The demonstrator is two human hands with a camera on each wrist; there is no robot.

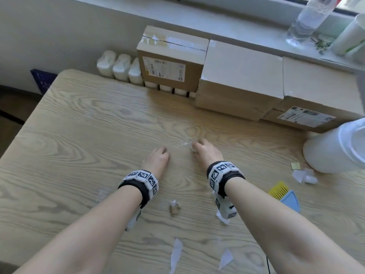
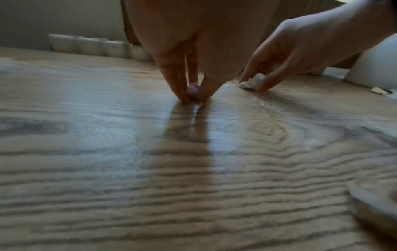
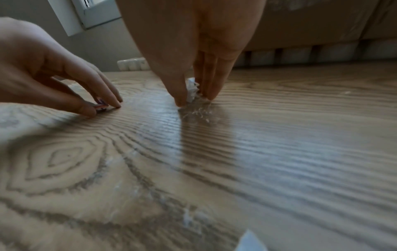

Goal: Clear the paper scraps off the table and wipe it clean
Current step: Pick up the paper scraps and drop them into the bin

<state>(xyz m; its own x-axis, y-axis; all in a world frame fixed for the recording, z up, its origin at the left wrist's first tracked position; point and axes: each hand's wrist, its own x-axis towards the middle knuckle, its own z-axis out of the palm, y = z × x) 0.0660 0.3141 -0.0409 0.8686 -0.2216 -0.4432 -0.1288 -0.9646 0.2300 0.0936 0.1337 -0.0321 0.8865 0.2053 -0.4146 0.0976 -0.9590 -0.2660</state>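
Observation:
Both hands are down on the wood-grain table (image 1: pixel 88 125), side by side near its middle. My left hand (image 1: pixel 158 157) pinches a small red-and-white scrap (image 2: pixel 192 92) between thumb and fingertips against the tabletop. That hand also shows in the right wrist view (image 3: pixel 101 105). My right hand (image 1: pixel 199 147) pinches a crumpled white paper scrap (image 3: pixel 192 90), seen too in the left wrist view (image 2: pixel 251 83). More white scraps lie near me (image 1: pixel 175 252) (image 1: pixel 226 258), a small crumpled one (image 1: pixel 174 207) between my forearms, and a cluster (image 1: pixel 304 175) at the right.
Cardboard boxes (image 1: pixel 237 80) and a row of white bottles (image 1: pixel 120 66) line the table's far edge. A white tub (image 1: pixel 335 147) stands at the right, with a yellow and blue brush (image 1: pixel 284 194) beside it. A clear bottle (image 1: pixel 308 18) stands on the windowsill.

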